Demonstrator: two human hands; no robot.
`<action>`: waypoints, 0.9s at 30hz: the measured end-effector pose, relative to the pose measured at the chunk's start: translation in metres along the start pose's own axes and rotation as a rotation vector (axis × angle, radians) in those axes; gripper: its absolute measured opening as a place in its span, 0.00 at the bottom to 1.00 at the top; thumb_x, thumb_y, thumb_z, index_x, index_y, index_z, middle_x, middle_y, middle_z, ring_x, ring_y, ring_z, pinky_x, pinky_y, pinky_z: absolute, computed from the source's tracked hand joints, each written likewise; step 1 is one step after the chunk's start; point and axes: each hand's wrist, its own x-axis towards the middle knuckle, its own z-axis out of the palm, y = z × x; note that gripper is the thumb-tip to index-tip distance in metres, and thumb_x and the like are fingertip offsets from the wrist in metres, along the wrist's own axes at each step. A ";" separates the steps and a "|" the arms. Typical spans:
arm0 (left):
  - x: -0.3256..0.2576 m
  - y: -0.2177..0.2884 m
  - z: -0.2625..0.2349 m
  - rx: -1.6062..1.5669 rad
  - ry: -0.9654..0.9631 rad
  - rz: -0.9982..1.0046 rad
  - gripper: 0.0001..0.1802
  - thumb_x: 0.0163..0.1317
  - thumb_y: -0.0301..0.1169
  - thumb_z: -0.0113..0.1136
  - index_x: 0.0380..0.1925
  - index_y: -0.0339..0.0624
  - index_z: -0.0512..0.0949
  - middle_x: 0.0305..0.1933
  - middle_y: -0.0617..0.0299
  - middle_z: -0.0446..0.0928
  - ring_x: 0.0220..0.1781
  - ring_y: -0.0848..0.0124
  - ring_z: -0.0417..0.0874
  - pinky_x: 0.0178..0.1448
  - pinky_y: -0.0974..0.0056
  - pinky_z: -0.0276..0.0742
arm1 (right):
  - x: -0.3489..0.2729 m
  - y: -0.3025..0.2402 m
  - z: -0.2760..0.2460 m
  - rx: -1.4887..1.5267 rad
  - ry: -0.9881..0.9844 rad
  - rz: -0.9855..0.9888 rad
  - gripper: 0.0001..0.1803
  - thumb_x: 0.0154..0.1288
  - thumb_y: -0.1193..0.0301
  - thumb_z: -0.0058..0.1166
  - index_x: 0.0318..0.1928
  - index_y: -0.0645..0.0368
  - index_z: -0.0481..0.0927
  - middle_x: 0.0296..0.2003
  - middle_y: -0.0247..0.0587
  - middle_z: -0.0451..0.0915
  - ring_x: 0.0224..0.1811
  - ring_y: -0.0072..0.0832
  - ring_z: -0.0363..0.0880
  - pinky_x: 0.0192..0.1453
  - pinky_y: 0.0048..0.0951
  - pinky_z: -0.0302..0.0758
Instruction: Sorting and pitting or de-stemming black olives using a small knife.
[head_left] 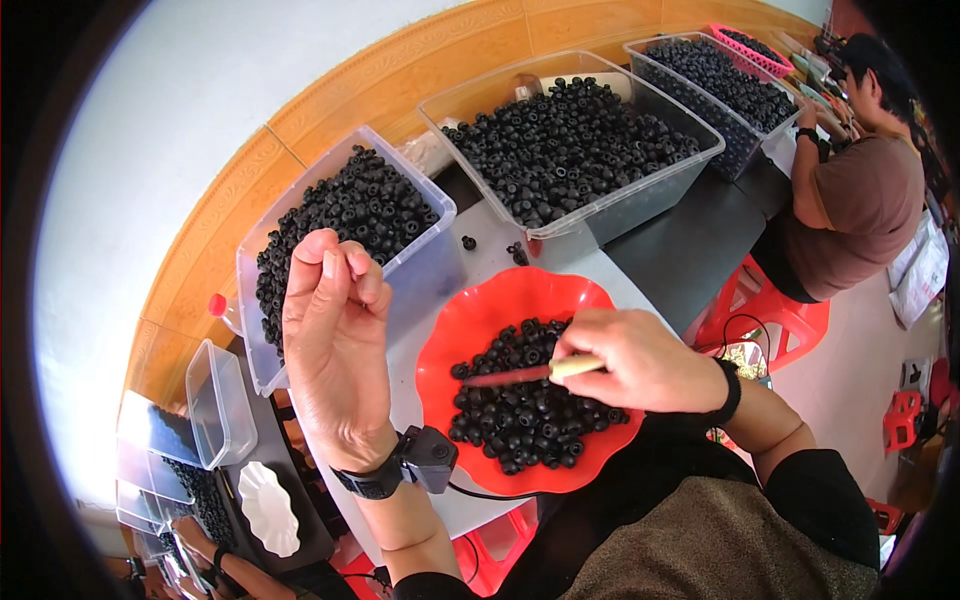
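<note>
My left hand (335,335) is raised in front of the clear bin at the left, thumb and fingertips pinched together. Whatever it may pinch is too small or hidden to make out. In my right hand (640,362) is a small knife (510,376) with a pale yellow handle. Its blade looks reddish and points left, just above small black round pieces with holes (530,430). They are heaped in a red scalloped bowl (440,345) on the light table before me. A wristband with a small camera (428,458) circles my left wrist.
Black pieces fill clear bins at the left (440,235), the back (610,215) and the far right (735,150). Loose pieces (517,252) lie between bins and bowl. A white scalloped dish (268,508) sits lower left. Co-workers occupy the right (850,200) and the lower left corner.
</note>
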 end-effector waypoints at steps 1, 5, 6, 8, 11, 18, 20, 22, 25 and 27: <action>0.000 -0.002 0.001 -0.002 -0.002 0.000 0.07 0.65 0.26 0.54 0.43 0.40 0.73 0.36 0.61 0.72 0.33 0.74 0.66 0.40 0.72 0.64 | 0.002 -0.001 -0.007 0.148 0.055 0.008 0.09 0.56 0.70 0.62 0.33 0.62 0.78 0.25 0.38 0.75 0.23 0.30 0.75 0.26 0.29 0.69; -0.004 -0.013 0.005 0.074 -0.003 -0.039 0.07 0.67 0.28 0.52 0.43 0.40 0.71 0.35 0.63 0.70 0.34 0.76 0.66 0.39 0.73 0.64 | 0.011 -0.018 -0.027 0.512 0.062 0.285 0.10 0.62 0.70 0.60 0.36 0.65 0.78 0.25 0.28 0.73 0.26 0.10 0.68 0.29 0.17 0.65; -0.005 -0.017 0.008 0.134 -0.068 -0.092 0.07 0.67 0.29 0.53 0.43 0.40 0.72 0.35 0.63 0.71 0.33 0.76 0.67 0.40 0.73 0.64 | 0.011 -0.019 -0.025 0.683 0.097 0.301 0.10 0.63 0.70 0.59 0.37 0.65 0.79 0.27 0.25 0.74 0.26 0.10 0.66 0.29 0.17 0.63; -0.007 -0.023 0.018 0.231 -0.156 -0.191 0.08 0.65 0.31 0.56 0.41 0.41 0.72 0.31 0.62 0.73 0.32 0.76 0.69 0.40 0.72 0.66 | 0.012 -0.020 -0.024 0.737 0.132 0.317 0.09 0.64 0.69 0.58 0.36 0.64 0.79 0.25 0.24 0.73 0.25 0.09 0.64 0.27 0.16 0.61; -0.012 -0.032 0.023 0.335 -0.295 -0.275 0.11 0.61 0.31 0.61 0.40 0.40 0.73 0.35 0.59 0.77 0.36 0.75 0.74 0.43 0.72 0.69 | 0.013 -0.019 -0.023 0.788 0.167 0.362 0.10 0.66 0.68 0.57 0.35 0.63 0.79 0.24 0.20 0.71 0.25 0.07 0.61 0.26 0.16 0.57; -0.015 -0.044 0.025 0.663 -0.453 -0.159 0.12 0.58 0.22 0.63 0.42 0.34 0.76 0.42 0.62 0.77 0.43 0.75 0.79 0.42 0.71 0.75 | 0.016 -0.019 -0.023 0.799 0.254 0.341 0.11 0.65 0.67 0.58 0.38 0.63 0.81 0.23 0.18 0.69 0.26 0.06 0.59 0.26 0.15 0.55; -0.016 -0.044 0.027 0.613 -0.388 -0.214 0.11 0.58 0.21 0.62 0.41 0.33 0.75 0.42 0.60 0.80 0.41 0.75 0.81 0.44 0.71 0.76 | 0.019 -0.020 -0.025 0.781 0.253 0.316 0.12 0.65 0.67 0.58 0.40 0.64 0.82 0.24 0.19 0.70 0.26 0.06 0.60 0.26 0.15 0.56; -0.016 -0.043 0.026 0.588 -0.378 -0.233 0.11 0.58 0.20 0.62 0.41 0.33 0.75 0.42 0.59 0.80 0.41 0.75 0.81 0.45 0.71 0.77 | 0.021 -0.024 -0.026 0.772 0.249 0.304 0.12 0.65 0.67 0.59 0.40 0.64 0.82 0.24 0.19 0.71 0.26 0.06 0.60 0.26 0.14 0.56; -0.016 -0.037 0.028 0.571 -0.361 -0.271 0.12 0.56 0.17 0.62 0.41 0.31 0.74 0.41 0.57 0.80 0.42 0.74 0.81 0.48 0.70 0.78 | 0.023 -0.026 -0.028 0.746 0.247 0.292 0.13 0.64 0.66 0.59 0.41 0.64 0.82 0.23 0.20 0.72 0.25 0.06 0.61 0.26 0.14 0.57; -0.016 -0.034 0.029 0.580 -0.353 -0.290 0.13 0.55 0.16 0.62 0.41 0.30 0.74 0.41 0.55 0.79 0.42 0.72 0.81 0.49 0.69 0.79 | 0.023 -0.025 -0.030 0.731 0.247 0.291 0.13 0.64 0.66 0.59 0.41 0.64 0.83 0.23 0.21 0.73 0.25 0.06 0.62 0.25 0.14 0.58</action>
